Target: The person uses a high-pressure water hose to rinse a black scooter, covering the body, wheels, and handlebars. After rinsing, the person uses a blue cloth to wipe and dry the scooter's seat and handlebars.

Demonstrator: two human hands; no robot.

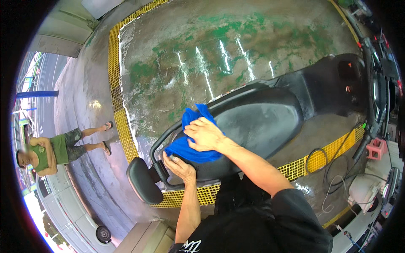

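A blue cloth (193, 151) lies bunched on the rear of a scooter's black seat (269, 117). My right hand (204, 134) presses on the cloth from above, its fingers curled over the folds. Close to the cloth's rear corner is my left hand (180, 169), fingertips meeting the blue edge; whether they pinch it is not clear. A black tubular grab rail (164, 137) curves around the seat's tail, just beside my left hand. Behind the rail stands a padded black backrest (144, 180).
Wet floor with worn green paint (221, 34) surrounds the scooter, bordered by yellow grating (118, 85). A person (53, 151) in a green top stands beyond the tail. At right are a coiled black hose (329, 170), a pink block (376, 148) and the handlebar (368, 95).
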